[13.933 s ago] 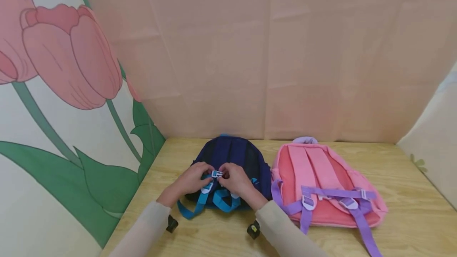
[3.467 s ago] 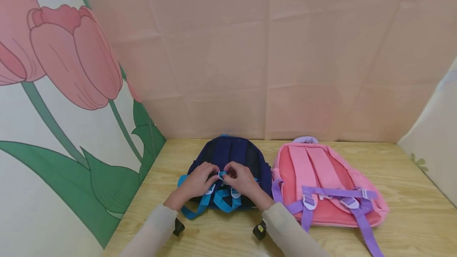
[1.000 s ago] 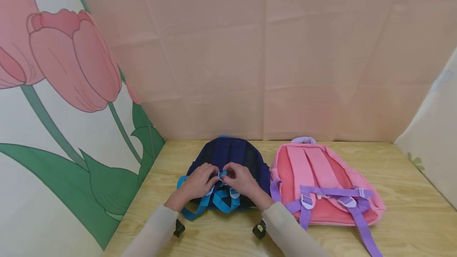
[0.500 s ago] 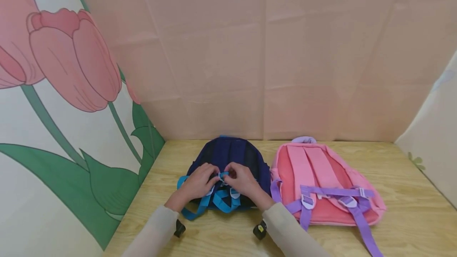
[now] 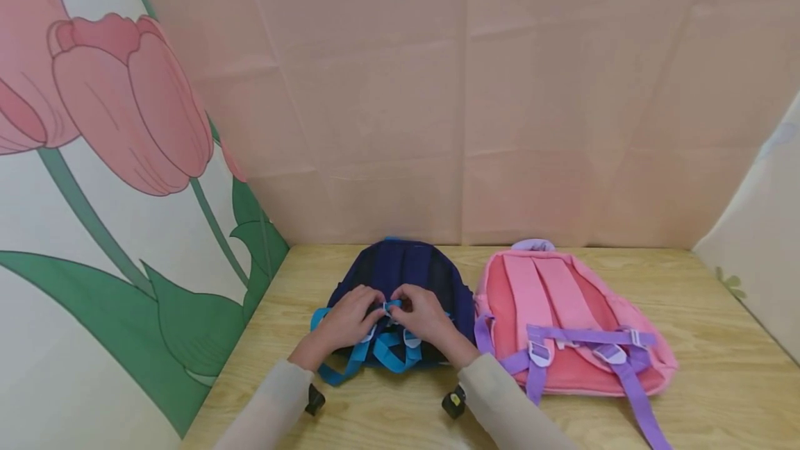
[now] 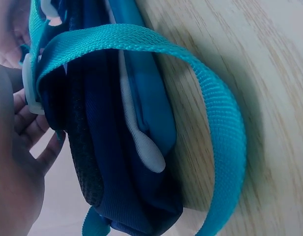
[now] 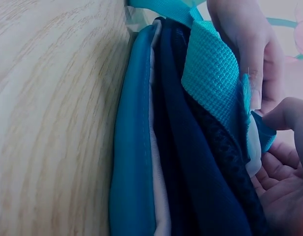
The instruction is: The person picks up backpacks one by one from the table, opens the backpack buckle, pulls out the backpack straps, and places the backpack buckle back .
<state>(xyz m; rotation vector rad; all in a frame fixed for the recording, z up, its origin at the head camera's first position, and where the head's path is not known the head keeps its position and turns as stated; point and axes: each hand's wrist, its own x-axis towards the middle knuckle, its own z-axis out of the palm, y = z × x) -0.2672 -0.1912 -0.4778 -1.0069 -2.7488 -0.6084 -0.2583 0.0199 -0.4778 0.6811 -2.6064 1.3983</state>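
Note:
A navy backpack [image 5: 400,262] lies with its shoulder straps facing up and blue webbing trailing from it. Over its middle, the fingertips of both hands nearly meet. My left hand [image 5: 346,317] pinches a small white plastic buckle [image 7: 254,147], mostly hidden by fingers in the head view. Between thumb and fingers, my right hand [image 5: 426,317] pinches a short piece of blue strap [image 7: 267,133] running through that buckle. In the left wrist view, a long blue strap [image 6: 225,128] loops down beside the bag, and the left hand's fingers [image 6: 36,130] reach behind it.
To the right, touching the navy bag, lies a pink backpack [image 5: 581,311] with purple straps [image 5: 637,394]. Both rest on a wooden table [image 5: 719,339]. Behind rises a pinkish cloth wall [image 5: 462,89]; at left stands a tulip-printed panel [image 5: 125,110].
Long ago, a white clip buckle showed plainly between the hands; later the fingers moved onto a blue strap and buckle there. Over the last second the hands have barely moved.

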